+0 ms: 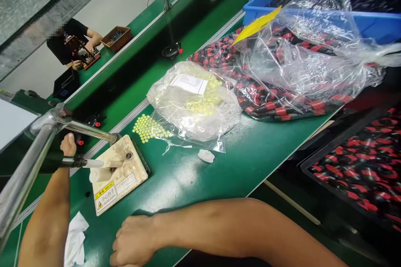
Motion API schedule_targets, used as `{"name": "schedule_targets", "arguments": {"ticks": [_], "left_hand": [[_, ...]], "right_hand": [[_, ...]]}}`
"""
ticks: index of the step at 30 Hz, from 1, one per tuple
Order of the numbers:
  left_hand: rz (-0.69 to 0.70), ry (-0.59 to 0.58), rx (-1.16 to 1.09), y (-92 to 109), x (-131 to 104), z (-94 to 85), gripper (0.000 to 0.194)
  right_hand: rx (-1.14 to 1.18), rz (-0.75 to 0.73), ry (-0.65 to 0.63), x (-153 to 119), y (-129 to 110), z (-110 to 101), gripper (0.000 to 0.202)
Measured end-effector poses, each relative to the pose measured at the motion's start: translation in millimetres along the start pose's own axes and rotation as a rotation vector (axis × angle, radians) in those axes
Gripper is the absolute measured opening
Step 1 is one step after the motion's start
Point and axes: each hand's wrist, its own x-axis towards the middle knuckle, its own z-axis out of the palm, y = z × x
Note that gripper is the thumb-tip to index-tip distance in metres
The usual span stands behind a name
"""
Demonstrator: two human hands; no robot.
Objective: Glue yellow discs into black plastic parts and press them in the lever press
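Observation:
My left hand (68,145) reaches past the bench press to the green belt behind it. Its fingers look curled, and a black part with red knobs (82,138) lies right against it; whether they grip it I cannot tell. My right hand (134,240) rests low over the green table, fingers curled under and what they hold, if anything, hidden. Between the two stands the press base (125,179) with a warning label and white plastic fixtures. The press's white-tipped rod (94,163) points at these. A crumpled white tissue (76,233) lies below the base.
Small yellow-green discs (145,128) spread beside a clear bag (194,121). A white piece (206,156) lies nearby. Large bags of black-and-red parts (282,110), a blue bin (369,27) and a dark crate (305,164) fill the right. Another person (78,29) works across the belt.

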Motion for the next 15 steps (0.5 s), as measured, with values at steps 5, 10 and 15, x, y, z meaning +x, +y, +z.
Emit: {"name": "schedule_targets", "arguments": {"ticks": [5,10,15], "left_hand": [[0.002,0.008,-0.021,16,28,4.3,0.041],[0.147,-0.046,-0.07,49,51,8.5,0.072],[0.126,-0.086,-0.079,63,54,10.0,0.074]], "right_hand": [[0.055,-0.022,-0.088,-2,0,-11,0.018],[0.034,-0.005,-0.002,-1,1,-2,0.019],[0.038,-0.014,-0.025,-1,1,-1,0.02]]}}
